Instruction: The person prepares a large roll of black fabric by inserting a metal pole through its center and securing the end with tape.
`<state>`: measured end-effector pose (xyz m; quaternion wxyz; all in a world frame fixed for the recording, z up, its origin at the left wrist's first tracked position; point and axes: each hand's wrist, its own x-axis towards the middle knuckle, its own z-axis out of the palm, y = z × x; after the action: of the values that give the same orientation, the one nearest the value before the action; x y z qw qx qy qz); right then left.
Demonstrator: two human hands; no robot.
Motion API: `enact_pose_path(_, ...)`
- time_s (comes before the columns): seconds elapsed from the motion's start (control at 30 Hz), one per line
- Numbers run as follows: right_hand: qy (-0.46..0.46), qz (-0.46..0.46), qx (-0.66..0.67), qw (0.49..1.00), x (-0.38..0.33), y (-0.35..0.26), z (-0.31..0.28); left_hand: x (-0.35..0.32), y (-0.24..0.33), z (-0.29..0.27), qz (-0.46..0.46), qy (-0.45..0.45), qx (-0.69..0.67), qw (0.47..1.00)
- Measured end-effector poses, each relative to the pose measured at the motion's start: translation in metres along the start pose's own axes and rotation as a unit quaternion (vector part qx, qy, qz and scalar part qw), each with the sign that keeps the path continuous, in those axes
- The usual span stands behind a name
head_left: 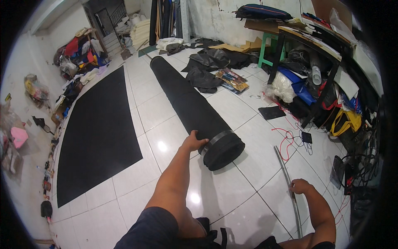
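Note:
A long thick roll of black fabric (188,101) lies on the white tiles, running from the middle of the view to the far end. Near its close end a grey band (217,140) goes round it. My left hand (194,142) rests on the roll's left side just behind this band, thumb out and fingers partly spread. Off to the right, my right hand (301,186) is closed around a long thin grey bar (286,174), which slants over the floor. To the left of the roll a big black sheet (99,137) is spread flat.
Red cord (284,143) and a small black piece (271,112) lie on the floor at right. Beyond stands a cluttered table (309,39) with bags heaped beneath, beside a green stool (265,50). Dark cloth scraps (207,68) and magazines (232,79) are right of the roll.

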<state>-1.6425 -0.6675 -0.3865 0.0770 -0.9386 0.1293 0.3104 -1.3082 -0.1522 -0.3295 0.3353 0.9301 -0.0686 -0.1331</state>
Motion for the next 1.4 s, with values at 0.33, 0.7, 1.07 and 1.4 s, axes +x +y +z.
enact_pose_path(0.33,0.004,-0.018,0.012,1.000,-0.005,-0.004,-0.004,-0.003,0.005,-0.001,-0.002,0.001,0.000,1.000)
enact_pose_path(0.7,-0.002,-0.024,0.013,1.000,-0.005,-0.008,-0.003,0.002,-0.003,0.002,0.004,-0.004,-0.019,1.000)
enact_pose_path(1.07,-0.014,-0.020,-0.005,1.000,-0.004,-0.011,-0.004,0.002,-0.002,0.000,0.009,0.001,-0.010,1.000)
enact_pose_path(1.4,-0.018,-0.019,-0.003,1.000,0.001,-0.010,-0.001,0.006,-0.005,0.000,0.002,-0.003,-0.008,1.000)
